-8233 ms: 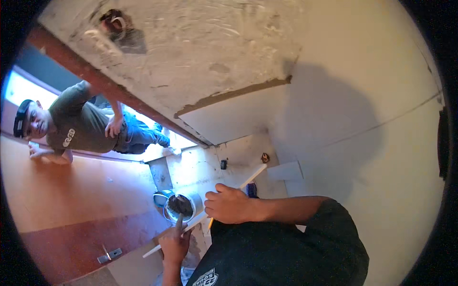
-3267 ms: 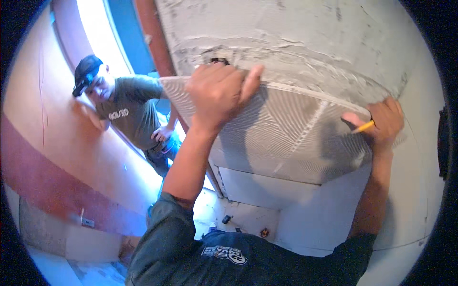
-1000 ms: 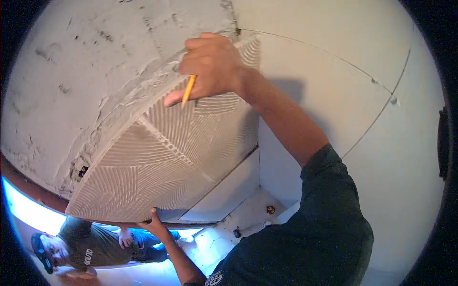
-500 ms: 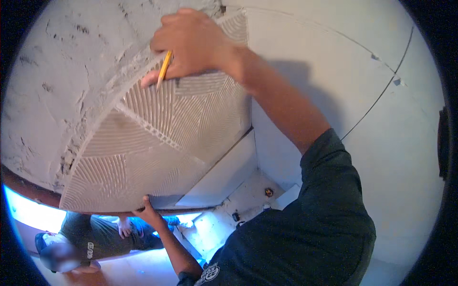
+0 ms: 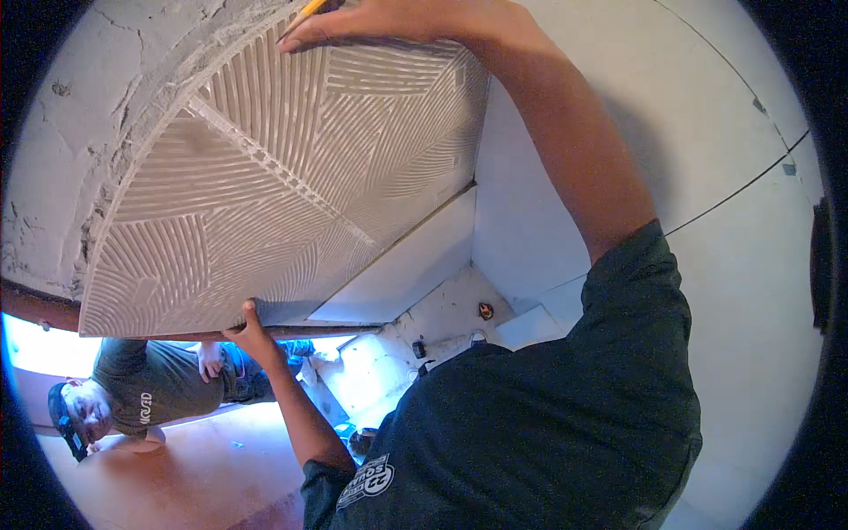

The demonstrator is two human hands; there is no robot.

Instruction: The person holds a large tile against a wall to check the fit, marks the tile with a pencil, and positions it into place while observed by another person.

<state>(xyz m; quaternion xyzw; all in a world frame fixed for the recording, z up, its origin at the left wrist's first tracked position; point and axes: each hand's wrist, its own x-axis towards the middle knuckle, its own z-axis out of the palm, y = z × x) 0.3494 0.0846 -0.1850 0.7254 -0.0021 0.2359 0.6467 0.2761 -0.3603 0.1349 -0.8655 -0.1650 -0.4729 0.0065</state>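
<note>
A large panel (image 5: 256, 190) coated in pale combed adhesive, with ridges running several ways and a bumpy strip crossing its middle, fills the left and centre. I cannot tell whether it is a loose tile or part of the wall. At its lower edge my left hand (image 5: 259, 340) is closed, thumb on the ridged face, the other fingers mostly hidden behind the edge. My right hand (image 5: 380, 19) reaches to the top edge of the picture, partly cut off. Its thumb presses the panel's upper part, and a yellow pencil (image 5: 305, 13) is held beside that thumb.
Rough plaster (image 5: 84, 132) borders the panel at upper left. A smooth white tile (image 5: 402, 265) adjoins its lower right side; large pale tiles (image 5: 742, 318) cover the right wall. A co-worker in a dark shirt (image 5: 168, 375) is beyond the brown frame. Small objects lie on the floor (image 5: 442, 305).
My view has shifted, so the panel and both hands appear higher and farther left. The hands keep about the same places on the panel. The right hand is now partly out of the picture.
</note>
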